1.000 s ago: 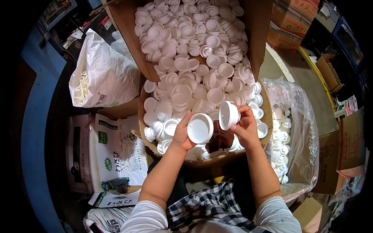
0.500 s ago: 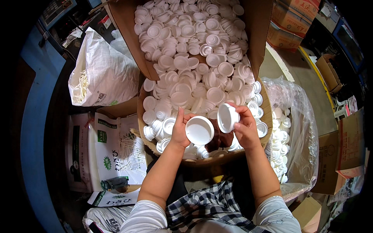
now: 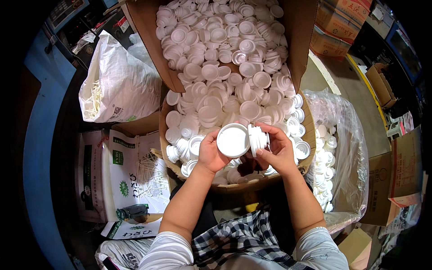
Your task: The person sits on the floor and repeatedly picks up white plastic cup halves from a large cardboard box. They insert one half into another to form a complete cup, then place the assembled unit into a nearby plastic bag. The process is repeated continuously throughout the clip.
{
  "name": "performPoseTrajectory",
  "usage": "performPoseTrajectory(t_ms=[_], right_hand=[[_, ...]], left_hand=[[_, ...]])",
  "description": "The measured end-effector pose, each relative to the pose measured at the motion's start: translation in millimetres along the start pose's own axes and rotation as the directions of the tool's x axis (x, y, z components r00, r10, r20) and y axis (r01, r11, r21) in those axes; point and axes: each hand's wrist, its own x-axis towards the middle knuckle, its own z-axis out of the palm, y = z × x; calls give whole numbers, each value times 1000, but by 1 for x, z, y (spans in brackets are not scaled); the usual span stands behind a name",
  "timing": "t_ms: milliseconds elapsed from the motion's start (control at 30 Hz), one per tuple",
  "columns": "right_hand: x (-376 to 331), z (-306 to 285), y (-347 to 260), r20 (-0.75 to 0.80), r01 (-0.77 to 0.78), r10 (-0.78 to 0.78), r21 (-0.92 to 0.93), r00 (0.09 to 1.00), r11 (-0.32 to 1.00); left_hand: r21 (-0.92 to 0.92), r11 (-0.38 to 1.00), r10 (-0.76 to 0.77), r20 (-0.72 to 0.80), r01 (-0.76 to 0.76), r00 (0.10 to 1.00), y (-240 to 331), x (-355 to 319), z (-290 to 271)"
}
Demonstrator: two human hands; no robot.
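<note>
My left hand (image 3: 211, 152) is closed on a round white plastic cap (image 3: 233, 140), its shallow hollow side turned up toward me. In my right hand (image 3: 278, 150) is a second white piece, a stepped, ridged plastic cap (image 3: 258, 140) held on edge between thumb and fingers. The rims of the two caps meet or nearly meet. Both hands are above the near edge of a cardboard box (image 3: 234, 188), over many loose white caps (image 3: 209, 112). My fingers behind the caps are partly hidden.
A taller carton (image 3: 299, 49) full of caps tips toward me at the back. To the right stands a clear plastic bag (image 3: 348, 153) of caps. A white sack (image 3: 119, 85) and a printed carton with thin white sticks (image 3: 150, 180) are on the left. Stacked cartons (image 3: 335, 27) stand far right.
My hands have come together. The right-hand cap has turned from its open face to its ridged side, and its rim has moved left beside the left-hand cap, which has risen slightly.
</note>
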Motion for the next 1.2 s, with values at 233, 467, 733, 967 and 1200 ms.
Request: performPoseTrajectory(t_ms=[233, 467, 733, 967, 1200], right_hand=[[0, 11, -5, 76, 298, -334, -665, 939, 685], [0, 19, -1, 249, 388, -319, -765, 914, 514], [-1, 20, 2, 250, 349, -251, -780, 935, 520], [-1, 20, 2, 253, 342, -235, -781, 938, 523], [2, 17, 4, 277, 344, -204, -761, 939, 551]], left_hand=[[69, 998, -1, -107, 8, 994, -7, 2, 1], [50, 994, -93, -26, 94, 995, -8, 0, 0], [131, 988, -84, -33, 87, 996, -11, -1, 4], [171, 980, -95, -37, 100, 995, -11, -2, 3], [204, 974, -99, -17, 100, 995, -11, -2, 0]])
